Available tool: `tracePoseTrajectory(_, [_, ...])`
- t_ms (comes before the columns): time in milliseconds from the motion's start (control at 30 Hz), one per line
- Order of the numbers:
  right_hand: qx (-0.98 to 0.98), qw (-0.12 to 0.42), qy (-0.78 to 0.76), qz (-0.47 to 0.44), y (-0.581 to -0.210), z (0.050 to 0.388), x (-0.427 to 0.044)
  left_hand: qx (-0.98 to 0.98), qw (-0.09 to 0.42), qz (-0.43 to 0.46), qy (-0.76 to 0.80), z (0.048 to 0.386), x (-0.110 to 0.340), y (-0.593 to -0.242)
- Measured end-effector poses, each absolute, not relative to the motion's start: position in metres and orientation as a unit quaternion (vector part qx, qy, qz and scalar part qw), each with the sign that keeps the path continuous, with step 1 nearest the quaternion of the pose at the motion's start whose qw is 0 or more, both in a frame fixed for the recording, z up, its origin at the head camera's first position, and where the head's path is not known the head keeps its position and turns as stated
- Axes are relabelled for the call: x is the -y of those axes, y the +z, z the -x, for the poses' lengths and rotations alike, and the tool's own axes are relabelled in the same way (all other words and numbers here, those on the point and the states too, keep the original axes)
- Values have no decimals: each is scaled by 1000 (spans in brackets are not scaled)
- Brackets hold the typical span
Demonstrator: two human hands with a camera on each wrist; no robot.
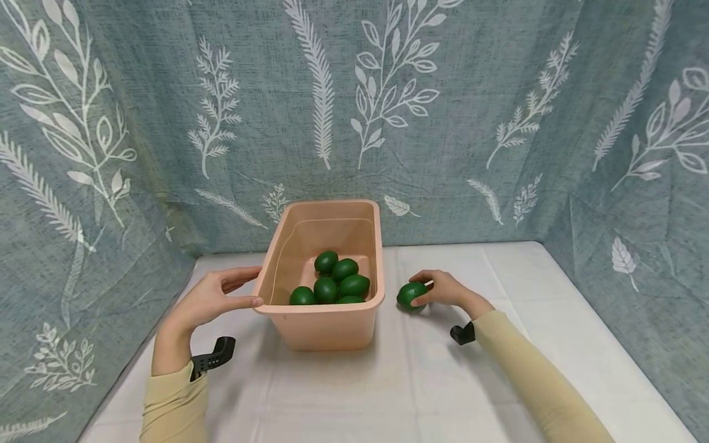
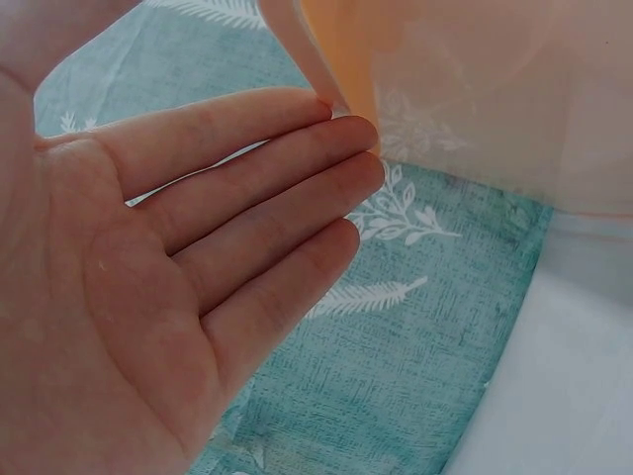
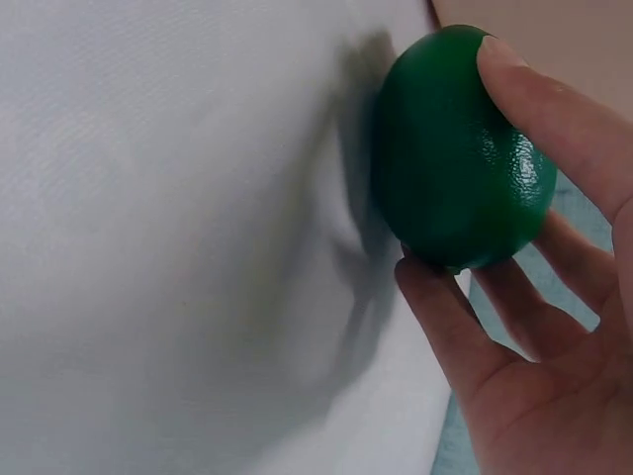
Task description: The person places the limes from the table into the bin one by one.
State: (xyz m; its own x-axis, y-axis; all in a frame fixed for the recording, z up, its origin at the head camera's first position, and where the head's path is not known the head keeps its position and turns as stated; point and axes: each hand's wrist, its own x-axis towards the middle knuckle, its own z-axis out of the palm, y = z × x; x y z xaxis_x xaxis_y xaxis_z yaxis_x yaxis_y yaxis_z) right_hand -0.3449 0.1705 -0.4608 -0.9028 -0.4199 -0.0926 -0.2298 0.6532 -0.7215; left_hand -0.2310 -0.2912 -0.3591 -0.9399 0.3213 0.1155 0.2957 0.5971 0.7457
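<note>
A peach-coloured plastic tub [image 1: 324, 326] stands on the white table with several green limes [image 1: 325, 289] inside. At its left side is my left hand [image 1: 207, 301], fingers nearly straight and fingertips against the rim; the thumb touches the front left corner. The left wrist view shows that hand's fingers [image 2: 267, 213] extended side by side at the tub's edge. To the right of the tub, my right hand [image 1: 443, 289] pinches one glossy green lime [image 1: 411, 296]. In the right wrist view the lime [image 3: 455, 148] sits between thumb and fingers, close to the tabletop; contact with it is unclear.
A white cloth [image 1: 332, 394] covers the table. Blue-green fabric with white leaf prints [image 1: 471, 74] hangs behind and along both sides. Each wrist wears a black band with a camera mount [image 1: 213, 355].
</note>
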Motion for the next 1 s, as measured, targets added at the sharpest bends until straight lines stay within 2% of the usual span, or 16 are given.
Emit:
tracePoseTrajectory(400, [-908,96,-372,166,-456,341,-173,-894,20,-170,414,232,291,-359])
tracePoseTrajectory(1000, [-906,76,-371,187,-385,342,-179,-893,23,-170,416,232,292,-357])
